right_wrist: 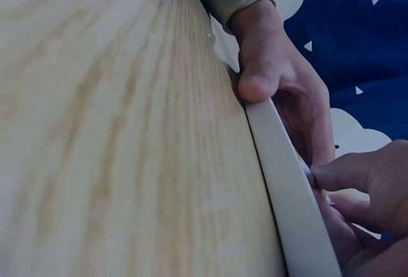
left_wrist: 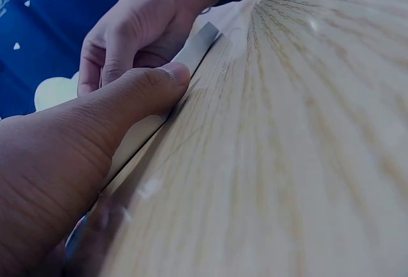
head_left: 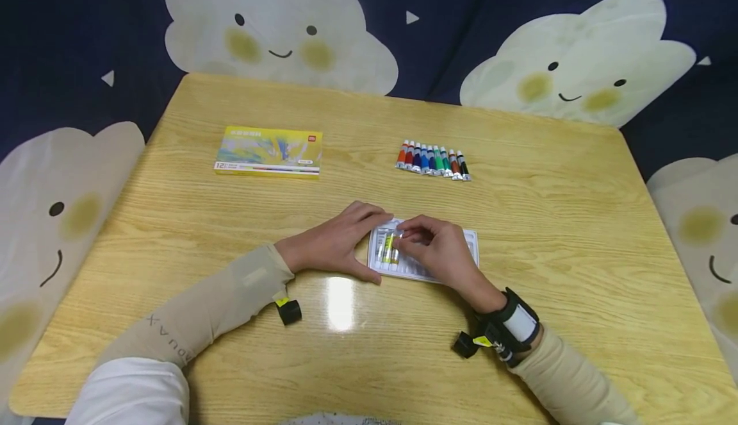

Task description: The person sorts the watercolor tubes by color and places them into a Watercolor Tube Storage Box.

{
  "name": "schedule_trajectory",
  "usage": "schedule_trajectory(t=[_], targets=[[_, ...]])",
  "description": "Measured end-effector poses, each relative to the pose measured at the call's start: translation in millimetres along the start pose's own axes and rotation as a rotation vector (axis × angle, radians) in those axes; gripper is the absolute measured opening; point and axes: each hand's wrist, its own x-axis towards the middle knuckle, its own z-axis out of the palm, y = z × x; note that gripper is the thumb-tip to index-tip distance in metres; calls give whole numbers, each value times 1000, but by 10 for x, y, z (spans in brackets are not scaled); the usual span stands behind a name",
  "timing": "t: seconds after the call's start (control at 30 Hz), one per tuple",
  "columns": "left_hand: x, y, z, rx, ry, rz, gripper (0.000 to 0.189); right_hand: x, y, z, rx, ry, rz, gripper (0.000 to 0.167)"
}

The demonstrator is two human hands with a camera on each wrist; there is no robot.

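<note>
A white plastic tray (head_left: pixel 423 275) lies flat on the table in front of the person. My left hand (head_left: pixel 337 239) holds its left end, thumb along the near edge and fingers at the far edge. Small paint tubes, among them a yellow one (head_left: pixel 387 249), lie side by side at the tray's left end. With thumb and fingertips my right hand (head_left: pixel 444 249) pinches the rightmost of these, an ochre paint tube (head_left: pixel 394 256), over the tray. The right hand and forearm cover part of the tray. In the right wrist view the white tray wall (right_wrist: pixel 290 194) hides most of the tube.
A yellow paint box (head_left: pixel 268 151) lies at the back left of the wooden table (head_left: pixel 230 220). Several paint tubes (head_left: pixel 432 159), red through blue and green to black, lie in a row behind the tray. A dark curtain with clouds (head_left: pixel 432 53) hangs beyond the far edge.
</note>
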Motion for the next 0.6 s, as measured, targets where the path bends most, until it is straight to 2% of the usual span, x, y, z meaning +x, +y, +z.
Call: schedule_trajectory(t=[0.37,0.6], targets=[[9,-8,13,-7,14,-4,113,-17,-23,16,-106,15,-68,27],[12,-5,7,-7,8,3,112,-36,-23,19,-121,12,-86,28]])
